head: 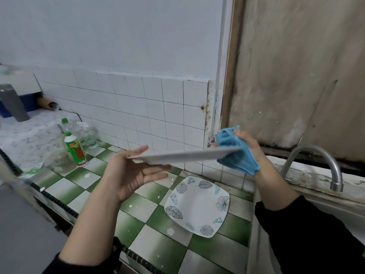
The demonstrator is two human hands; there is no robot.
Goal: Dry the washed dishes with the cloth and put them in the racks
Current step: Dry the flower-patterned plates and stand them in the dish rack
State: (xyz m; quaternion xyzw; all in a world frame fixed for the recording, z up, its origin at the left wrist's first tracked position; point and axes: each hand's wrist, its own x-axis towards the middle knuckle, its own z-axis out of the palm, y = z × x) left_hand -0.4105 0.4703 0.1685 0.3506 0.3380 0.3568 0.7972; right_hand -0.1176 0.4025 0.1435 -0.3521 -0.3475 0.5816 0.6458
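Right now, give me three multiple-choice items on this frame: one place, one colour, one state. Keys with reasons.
1. Where is the patterned plate? A) in the sink B) flat on the counter C) in a rack
2. What colour is the cloth? A) red B) blue C) white
3. What is the right hand doing? A) hanging empty B) turning the tap C) gripping the cloth on the raised plate
Answers: 1 B, it lies on the green checked tiles; 2 B, plainly blue; 3 C, its fingers hold the cloth wrapped over that plate's edge.
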